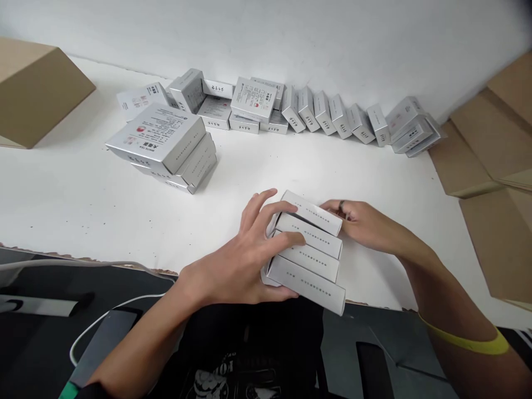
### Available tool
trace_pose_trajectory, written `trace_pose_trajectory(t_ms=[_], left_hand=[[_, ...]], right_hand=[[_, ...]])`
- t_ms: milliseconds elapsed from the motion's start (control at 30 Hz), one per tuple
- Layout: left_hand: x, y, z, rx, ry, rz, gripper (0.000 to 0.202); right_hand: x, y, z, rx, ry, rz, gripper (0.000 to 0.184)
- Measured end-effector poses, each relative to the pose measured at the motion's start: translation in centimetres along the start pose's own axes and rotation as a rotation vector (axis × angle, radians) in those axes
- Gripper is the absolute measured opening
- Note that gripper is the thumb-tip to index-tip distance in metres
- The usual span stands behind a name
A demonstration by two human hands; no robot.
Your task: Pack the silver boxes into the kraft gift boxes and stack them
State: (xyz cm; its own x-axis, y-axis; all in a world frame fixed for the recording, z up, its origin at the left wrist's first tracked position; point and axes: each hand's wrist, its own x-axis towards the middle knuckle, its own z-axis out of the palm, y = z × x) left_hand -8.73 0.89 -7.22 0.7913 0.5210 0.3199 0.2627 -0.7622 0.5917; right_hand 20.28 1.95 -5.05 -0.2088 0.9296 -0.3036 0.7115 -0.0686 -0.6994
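Observation:
Several small silver-white boxes [310, 249] stand on edge in a tight row at the table's front edge. My left hand [245, 257] presses against the row's left end, fingers curled over the tops. My right hand [366, 227], wearing a ring, holds the row's right end from behind. Both hands squeeze the row together between them.
A stack of the same boxes [164, 141] lies at the back left. A long leaning row of boxes [328, 113] runs along the wall. Cardboard cartons stand at far left [35, 91] and right [490, 144]. A cable [91, 327] hangs below the white table [83, 194].

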Motion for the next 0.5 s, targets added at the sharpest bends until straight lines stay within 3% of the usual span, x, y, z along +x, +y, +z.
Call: trace_pose_trajectory(t_ms=[67,167,267,367,500], left_hand=[[0.1,-0.3,0.2,-0.074,0.004,-0.005,0.072],[0.1,-0.6,0.5,-0.142,0.028,-0.014,0.081],[0.2,-0.8,0.6,-0.158,0.005,-0.026,0.094],[0.3,-1.1,0.6,-0.219,-0.051,-0.055,0.108],[0.3,-1.5,0.8,-0.268,-0.087,-0.086,0.111]], right_hand=[[-1.0,0.4,-0.3,-0.019,0.106,-0.058,0.04],[-2.9,1.9,-0.1,0.161,0.04,-0.237,0.054],[-4.9,3.4,1.4,0.298,-0.011,-0.424,0.092],[-6.6,4.1,3.6,0.263,0.187,-0.522,0.134],[-7.9,4.2,6.4,0.236,0.284,-0.505,0.153]])
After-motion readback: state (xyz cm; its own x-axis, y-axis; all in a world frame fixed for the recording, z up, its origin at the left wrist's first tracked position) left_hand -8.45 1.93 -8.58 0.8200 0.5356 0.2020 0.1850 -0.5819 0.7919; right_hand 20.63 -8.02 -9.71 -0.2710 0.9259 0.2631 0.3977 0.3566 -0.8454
